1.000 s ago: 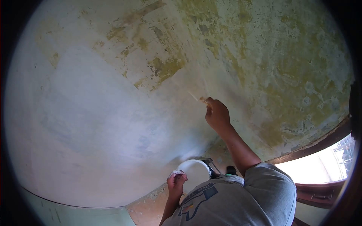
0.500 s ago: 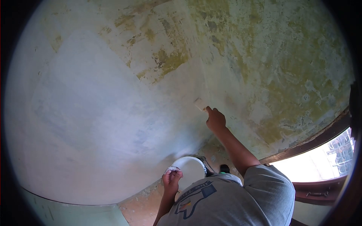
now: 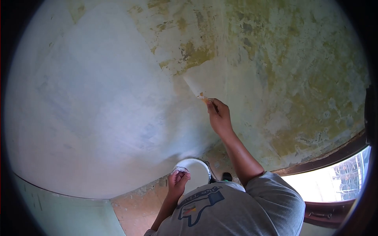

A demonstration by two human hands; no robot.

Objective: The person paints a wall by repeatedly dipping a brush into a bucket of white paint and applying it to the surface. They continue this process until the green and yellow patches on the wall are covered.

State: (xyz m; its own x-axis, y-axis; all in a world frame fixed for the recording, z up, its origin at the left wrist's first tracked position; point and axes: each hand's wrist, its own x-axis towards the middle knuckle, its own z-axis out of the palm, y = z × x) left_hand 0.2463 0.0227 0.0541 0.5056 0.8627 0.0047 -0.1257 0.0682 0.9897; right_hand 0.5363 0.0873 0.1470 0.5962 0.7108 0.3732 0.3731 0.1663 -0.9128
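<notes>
My right hand [image 3: 219, 114] is raised at the wall [image 3: 118, 98], its fingers closed around the handle of a putty knife [image 3: 202, 96]. The knife's tip side faces up and left, near a pale patch below the yellow-green stains. Low in the view, my left hand [image 3: 178, 181] pinches the whitish rim or edge of something [image 3: 180, 169] beside a white bucket [image 3: 199, 165]. Whether that piece belongs to the bucket or is a separate tool I cannot tell.
Stained, patchy wall [image 3: 307, 94] spreads over the right side. A dark-framed window [image 3: 327, 177] with a grille is at the lower right. Brownish floor [image 3: 138, 208] shows at the bottom left, beside a pale green surface [image 3: 71, 216]. A dark shoe [image 3: 226, 176] is by the bucket.
My right hand has moved up and slightly left with the putty knife, whose angle has changed. The view has shifted, so the wall stains appear farther right. My left hand keeps its grip.
</notes>
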